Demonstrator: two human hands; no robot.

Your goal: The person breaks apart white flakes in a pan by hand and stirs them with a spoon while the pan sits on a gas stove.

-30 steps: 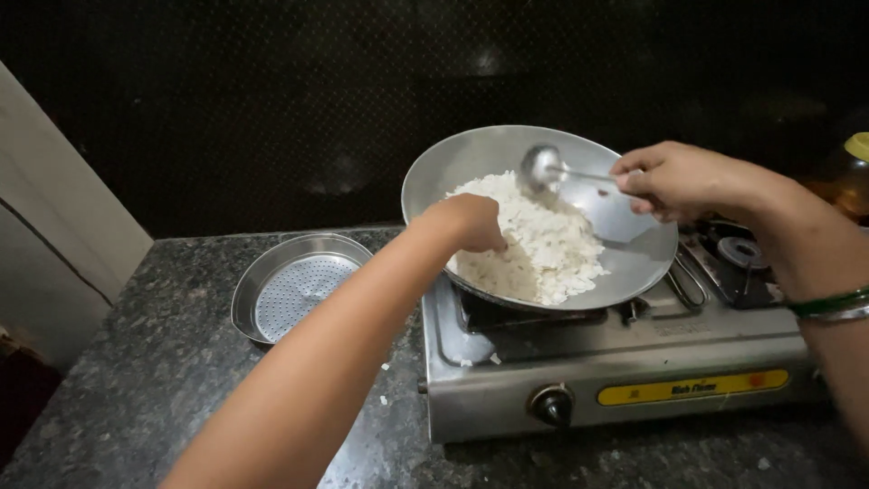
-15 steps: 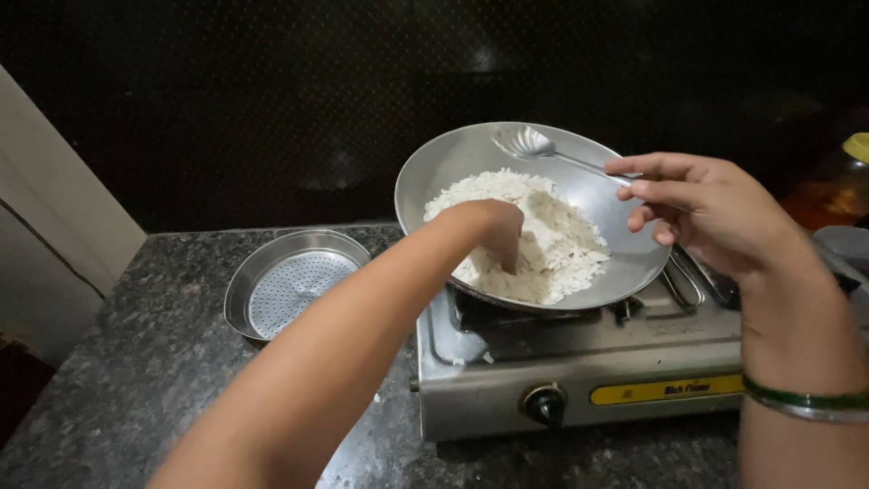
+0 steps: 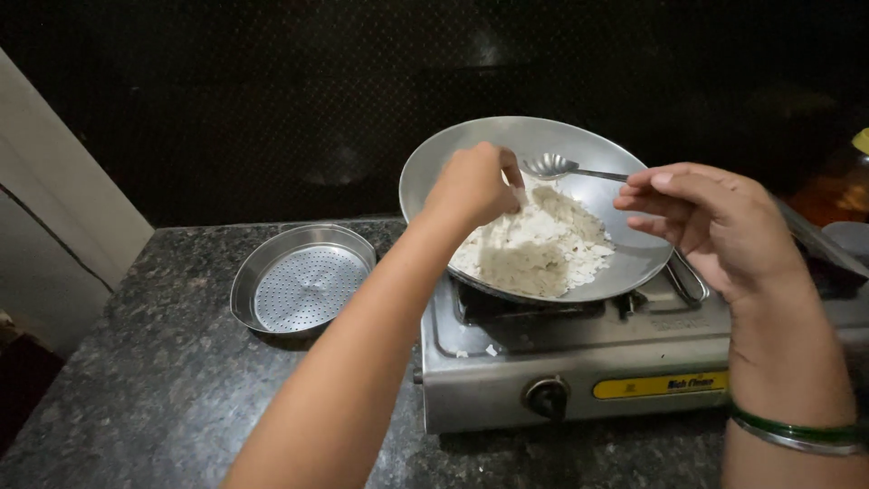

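The left hand (image 3: 475, 186) is curled closed over a steel pan (image 3: 471, 154), its fingers pinched together around a small clump of white flakes (image 3: 534, 244). A few flakes seem to hang just below the fingertips, above the main heap. The right hand (image 3: 715, 222) hovers at the right side of the pan with its fingers loosely spread and slightly bent. The thin handle of a metal spoon (image 3: 552, 166) runs toward this hand's fingertips; whether the fingers actually grip the handle cannot be told, since the hand covers its end. The spoon's bowl lies near the far rim inside the pan, just right of the left hand.

The flakes form a low white pile in the near half of the pan, spreading toward its right side. The pan is wide, shallow and round, tilted a little, and sits on a steel gas stove (image 3: 579, 362) with a black knob on its near face and a yellow strip beside it.

To the left of the stove, a round steel sieve tray (image 3: 303, 281) with a perforated base rests on a dark speckled stone counter (image 3: 145, 380). A green bangle (image 3: 797, 433) circles the right wrist. The far wall is dark.
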